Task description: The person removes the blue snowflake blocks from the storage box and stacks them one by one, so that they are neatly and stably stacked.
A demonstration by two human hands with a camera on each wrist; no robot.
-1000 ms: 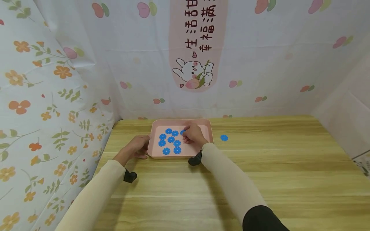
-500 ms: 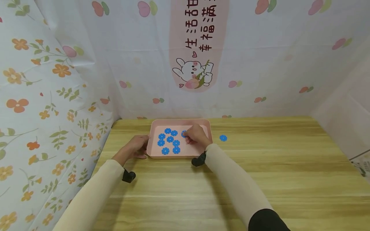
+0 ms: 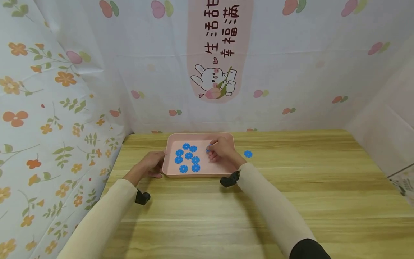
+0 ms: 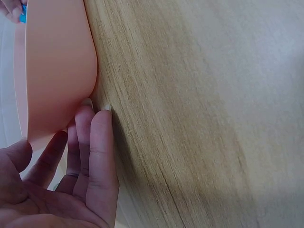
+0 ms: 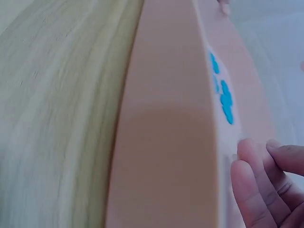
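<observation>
A shallow pink tray (image 3: 223, 173) stands near the back of the table, with several blue notched plastic discs (image 3: 189, 155) lying flat in its left half. My left hand (image 3: 149, 162) holds the tray's left end; in the left wrist view the thumb meets the rim and the fingers lie against the outer wall. Inside the tray's right half, my right hand (image 3: 223, 149) pinches one blue disc (image 4: 23, 14) between thumb and fingertips. Most of that disc is hidden by the fingers, and the right wrist view does not show it.
One more blue disc (image 3: 248, 154) lies on the wooden table (image 3: 291, 180), just right of the tray. Behind the table hangs a printed white cloth (image 3: 155, 72), and a floral cloth (image 3: 64, 151) runs along the left side.
My right hand has moved right inside the tray, away from the other discs, with the blue disc at its fingertips. The left hand stays at the tray's left end. The whole view shifts slightly.
</observation>
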